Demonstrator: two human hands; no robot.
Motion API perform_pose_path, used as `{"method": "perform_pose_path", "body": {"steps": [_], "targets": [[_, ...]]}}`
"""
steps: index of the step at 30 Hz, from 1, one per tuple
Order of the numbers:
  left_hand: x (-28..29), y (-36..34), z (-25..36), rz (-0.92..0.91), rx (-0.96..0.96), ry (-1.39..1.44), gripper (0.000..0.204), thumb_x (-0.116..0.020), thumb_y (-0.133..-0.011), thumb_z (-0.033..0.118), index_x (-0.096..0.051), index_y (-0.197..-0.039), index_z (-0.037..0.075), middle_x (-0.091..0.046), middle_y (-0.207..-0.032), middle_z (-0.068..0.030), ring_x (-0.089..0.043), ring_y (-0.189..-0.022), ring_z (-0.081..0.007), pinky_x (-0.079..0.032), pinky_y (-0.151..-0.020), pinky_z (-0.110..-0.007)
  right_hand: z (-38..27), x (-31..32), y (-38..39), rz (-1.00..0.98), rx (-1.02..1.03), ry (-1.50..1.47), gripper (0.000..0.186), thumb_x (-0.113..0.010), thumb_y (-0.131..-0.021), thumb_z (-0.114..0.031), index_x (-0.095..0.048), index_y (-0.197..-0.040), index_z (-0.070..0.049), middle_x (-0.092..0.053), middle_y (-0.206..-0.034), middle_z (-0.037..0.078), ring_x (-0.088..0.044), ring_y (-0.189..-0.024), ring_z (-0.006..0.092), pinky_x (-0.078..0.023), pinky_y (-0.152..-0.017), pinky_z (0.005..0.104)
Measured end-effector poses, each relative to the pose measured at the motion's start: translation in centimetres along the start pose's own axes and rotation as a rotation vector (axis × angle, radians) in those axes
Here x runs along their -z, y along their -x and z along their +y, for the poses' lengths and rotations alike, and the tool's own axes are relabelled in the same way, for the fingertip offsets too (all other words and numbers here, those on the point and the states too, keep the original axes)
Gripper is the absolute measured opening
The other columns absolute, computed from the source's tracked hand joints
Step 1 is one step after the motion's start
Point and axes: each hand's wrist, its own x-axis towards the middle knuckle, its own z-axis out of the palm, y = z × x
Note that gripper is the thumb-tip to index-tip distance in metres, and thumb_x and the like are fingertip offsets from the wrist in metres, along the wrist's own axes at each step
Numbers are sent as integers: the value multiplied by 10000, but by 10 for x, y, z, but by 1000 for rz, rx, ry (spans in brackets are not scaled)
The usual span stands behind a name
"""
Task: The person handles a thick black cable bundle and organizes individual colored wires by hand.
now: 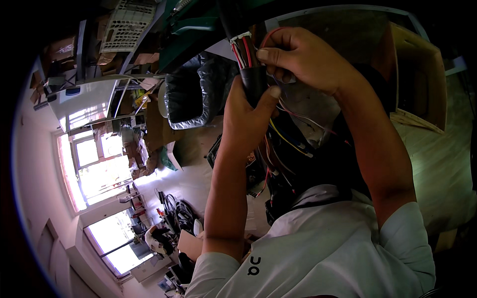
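Observation:
A thick black cable runs down from the top edge, its jacket cut open so that red, white and dark inner wires (242,53) show between two black sections. My left hand (246,111) is closed round the lower black sleeve (254,83), thumb on its right side. Just right of the bared wires, my right hand (303,57) is closed in a pinch; a thin red wire (271,35) curves up by its index finger. Below both hands hang several loose wire ends, among them a yellow wire (287,137) and thin red ones. The right fingertips are partly hidden.
A bin lined with a black bag (206,92) stands left of my hands. To the right is an open wooden box (392,69). Shelving with a white crate (128,25) is at upper left; coiled black cables (181,213) lie on the floor at lower left.

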Motion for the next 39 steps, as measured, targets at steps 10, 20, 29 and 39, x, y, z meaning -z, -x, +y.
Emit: {"method": "perform_pose_path", "body": {"steps": [10,20,29,39], "targets": [[16,-16,-18,-337,112,689,463,-613,-922,372,-528,-1098,-47,-621,-866,-149,-640,-748,-241,-539,-689,-337,14,5,-7,-77,-4,-221,251,-688,-892,-235,-633,-1012,-21,-599,-744,-7,-557,-676,71,-452,-627,219],[18,-35,-42,-660,160,806,441,-690,-835,388,-538,-1001,9,-564,-716,-91,-577,-625,-199,-484,-580,-306,5,6,-7,-39,-57,-126,283,-708,-871,-265,-643,-997,-21,-611,-733,3,-555,-659,83,-443,-621,229],[4,-6,-18,-184,204,510,385,-701,-872,336,-554,-977,-4,-570,-751,-53,-583,-667,-148,-488,-627,-286,-16,2,30,-54,-123,320,279,-658,-917,-274,-653,-913,5,-639,-737,21,-588,-673,75,-453,-596,242],[23,-42,25,140,-13,186,435,-629,-934,356,-614,-987,-76,-635,-836,-90,-587,-756,-131,-486,-710,-274,-52,39,48,482,185,559,277,-619,-956,-235,-657,-1006,35,-669,-825,66,-588,-746,90,-472,-663,252]]}}
